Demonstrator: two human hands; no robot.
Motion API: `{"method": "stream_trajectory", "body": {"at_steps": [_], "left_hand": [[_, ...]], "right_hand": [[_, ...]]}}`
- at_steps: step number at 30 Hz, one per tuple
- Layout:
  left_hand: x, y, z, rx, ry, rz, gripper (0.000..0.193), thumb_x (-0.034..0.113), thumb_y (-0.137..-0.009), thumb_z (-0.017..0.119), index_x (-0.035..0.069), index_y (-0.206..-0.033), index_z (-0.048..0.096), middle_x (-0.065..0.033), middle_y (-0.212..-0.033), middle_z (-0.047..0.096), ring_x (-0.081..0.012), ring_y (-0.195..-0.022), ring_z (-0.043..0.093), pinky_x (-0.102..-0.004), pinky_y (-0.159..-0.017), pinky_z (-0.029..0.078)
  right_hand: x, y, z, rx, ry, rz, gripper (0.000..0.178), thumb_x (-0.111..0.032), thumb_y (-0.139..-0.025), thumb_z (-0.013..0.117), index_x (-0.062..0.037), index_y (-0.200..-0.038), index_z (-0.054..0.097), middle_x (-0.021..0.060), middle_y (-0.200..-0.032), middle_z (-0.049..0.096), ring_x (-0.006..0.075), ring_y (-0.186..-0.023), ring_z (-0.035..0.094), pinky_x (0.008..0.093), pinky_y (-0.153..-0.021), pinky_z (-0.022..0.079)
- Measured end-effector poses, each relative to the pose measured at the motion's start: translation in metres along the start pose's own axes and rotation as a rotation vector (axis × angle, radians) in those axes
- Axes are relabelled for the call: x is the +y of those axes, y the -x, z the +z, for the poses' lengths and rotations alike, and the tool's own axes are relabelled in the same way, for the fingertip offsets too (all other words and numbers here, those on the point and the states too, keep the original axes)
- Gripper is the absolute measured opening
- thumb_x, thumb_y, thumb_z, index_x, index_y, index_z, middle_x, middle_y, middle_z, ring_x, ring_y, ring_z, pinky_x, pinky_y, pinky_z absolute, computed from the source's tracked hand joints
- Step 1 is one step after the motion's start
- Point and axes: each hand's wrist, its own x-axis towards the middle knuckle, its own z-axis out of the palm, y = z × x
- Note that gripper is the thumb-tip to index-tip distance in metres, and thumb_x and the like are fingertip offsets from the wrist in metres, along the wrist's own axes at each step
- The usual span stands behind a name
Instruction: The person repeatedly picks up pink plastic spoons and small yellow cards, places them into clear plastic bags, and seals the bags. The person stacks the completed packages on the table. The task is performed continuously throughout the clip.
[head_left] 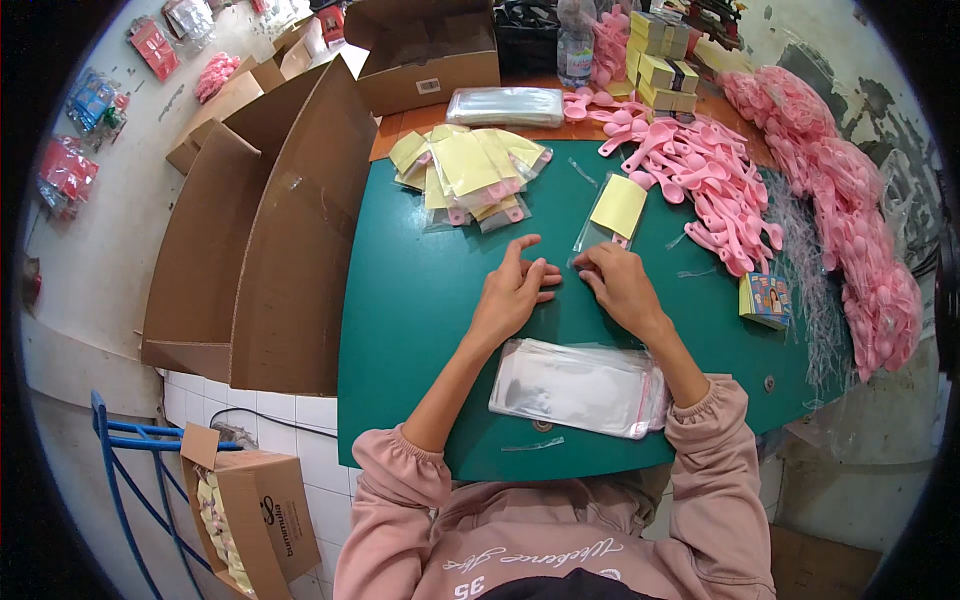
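My right hand point(622, 288) pinches the near end of a clear plastic bag point(590, 238) lying on the green table. Inside that bag is a yellow card point(619, 207), with a bit of pink showing at its lower edge. To the left, my left hand point(512, 290) hovers over the table with its fingers apart and nothing in them. Between my forearms lies a stack of flat clear bags point(570, 385). Beyond my left hand is a heap of filled bags with yellow cards point(480, 165). Loose pink spoons point(715, 180) are piled to the right of the bag I hold.
A small block of printed cards point(765, 298) stands at right, beside tangled clear strips point(815, 300) and bagged pink spoons point(870, 230). Stacked yellow card blocks point(662, 75), a bottle point(575, 45) and another bag pack point(505, 106) sit at the back. Large cardboard boxes point(290, 230) border the left.
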Motion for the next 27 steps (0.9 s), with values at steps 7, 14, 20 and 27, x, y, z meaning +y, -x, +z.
{"method": "stream_trajectory", "body": {"at_steps": [7,14,20,27], "left_hand": [[0.015,0.008,0.000,-0.104,0.239,-0.240,0.037,0.022,-0.093,0.039,0.002,-0.123,0.032,-0.0155,-0.090,0.061,-0.0196,-0.083,0.063,-0.0285,-0.067,0.053],[0.010,0.004,0.006,-0.045,0.073,-0.120,0.034,0.023,-0.094,0.038,0.003,-0.122,0.035,-0.0172,-0.097,0.059,-0.0207,-0.092,0.060,-0.0291,-0.074,0.051],[0.012,0.003,0.000,-0.180,0.265,-0.238,0.035,0.021,-0.093,0.040,0.003,-0.122,0.035,-0.0172,-0.101,0.057,-0.0223,-0.092,0.060,-0.0293,-0.076,0.051],[0.006,0.007,-0.002,-0.300,0.302,-0.304,0.040,0.017,-0.092,0.043,0.006,-0.128,0.029,-0.0157,-0.104,0.056,-0.0193,-0.092,0.059,-0.0307,-0.079,0.051]], "right_hand": [[-0.027,0.006,-0.019,-0.180,-0.233,-0.017,0.014,-0.001,-0.073,0.059,0.0016,-0.086,0.057,0.0144,-0.081,0.057,0.0287,-0.076,0.056,0.0347,-0.067,0.046],[0.007,0.000,0.001,0.056,0.122,-0.122,0.011,-0.007,-0.075,0.059,-0.0022,-0.083,0.053,0.0115,-0.082,0.052,0.0281,-0.082,0.051,0.0371,-0.072,0.041],[-0.004,0.003,-0.006,0.106,0.305,-0.242,0.009,-0.006,-0.076,0.056,-0.0030,-0.083,0.050,0.0097,-0.081,0.050,0.0271,-0.079,0.049,0.0361,-0.072,0.039],[-0.028,0.016,-0.016,-0.182,0.110,-0.315,0.015,-0.013,-0.073,0.061,-0.0052,-0.082,0.052,0.0073,-0.081,0.050,0.0235,-0.080,0.051,0.0339,-0.073,0.036]]}}
